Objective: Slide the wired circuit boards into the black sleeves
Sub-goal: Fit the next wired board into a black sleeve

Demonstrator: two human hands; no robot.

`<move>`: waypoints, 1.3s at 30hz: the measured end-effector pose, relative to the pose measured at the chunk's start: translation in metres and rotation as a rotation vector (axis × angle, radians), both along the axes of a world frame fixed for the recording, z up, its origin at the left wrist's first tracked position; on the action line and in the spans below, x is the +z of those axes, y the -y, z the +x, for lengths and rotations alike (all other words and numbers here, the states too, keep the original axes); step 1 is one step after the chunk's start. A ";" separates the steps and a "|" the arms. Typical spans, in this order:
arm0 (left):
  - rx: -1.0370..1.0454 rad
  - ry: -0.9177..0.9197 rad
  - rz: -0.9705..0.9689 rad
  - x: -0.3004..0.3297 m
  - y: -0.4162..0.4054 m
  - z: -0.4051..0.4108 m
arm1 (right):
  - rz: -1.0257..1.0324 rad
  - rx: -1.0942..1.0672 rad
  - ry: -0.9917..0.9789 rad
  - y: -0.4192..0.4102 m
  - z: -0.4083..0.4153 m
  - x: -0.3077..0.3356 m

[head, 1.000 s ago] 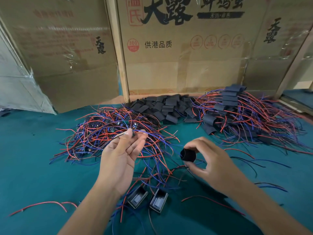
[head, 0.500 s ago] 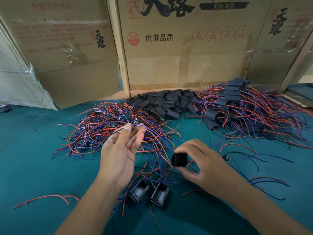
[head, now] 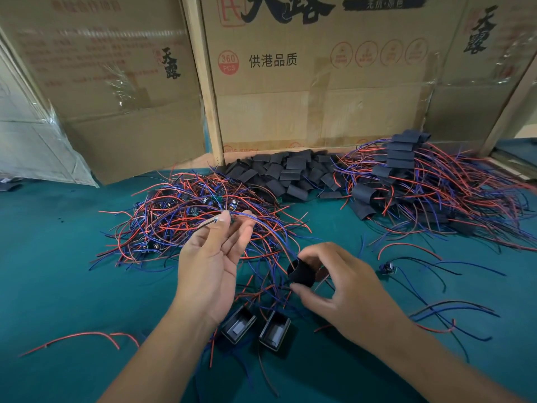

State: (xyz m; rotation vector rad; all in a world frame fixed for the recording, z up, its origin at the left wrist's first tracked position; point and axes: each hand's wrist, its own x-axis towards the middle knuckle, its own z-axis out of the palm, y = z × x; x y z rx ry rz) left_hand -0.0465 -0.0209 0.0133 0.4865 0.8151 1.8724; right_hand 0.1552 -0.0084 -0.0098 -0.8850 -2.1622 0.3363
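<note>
My left hand (head: 213, 257) is raised palm-up and pinches the ends of thin wires (head: 261, 225) between thumb and fingertips. The blue and red wires arc down toward my right hand (head: 340, 289), which holds a black sleeve (head: 300, 273) by its sides, its open mouth facing left. The board on these wires is hidden. Behind my left hand lies a tangled heap of wired circuit boards (head: 186, 219). A pile of flat black sleeves (head: 284, 173) sits at the back centre. At the right lies a heap of sleeved boards with wires (head: 421, 187).
Two small black rectangular housings (head: 255, 328) lie on the teal table (head: 58, 280) under my wrists. A loose wired board (head: 388, 267) and stray wires (head: 453, 312) lie at the right, and one red wire (head: 84, 337) at the left. Cardboard boxes (head: 290, 82) wall off the back.
My right hand with the sleeve has moved left and down, closer to the hanging wires. My left hand has stayed nearly in place, pinching the wire ends.
</note>
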 end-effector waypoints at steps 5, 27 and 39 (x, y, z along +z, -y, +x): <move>-0.076 -0.131 -0.028 -0.003 0.005 0.011 | -0.048 -0.089 -0.080 0.000 -0.002 0.000; -0.244 -0.433 -0.069 -0.012 0.014 0.038 | 0.249 -0.102 0.054 -0.007 0.005 0.008; -0.420 -0.347 -0.170 -0.010 0.015 0.036 | 0.261 -0.035 0.035 -0.008 0.007 0.010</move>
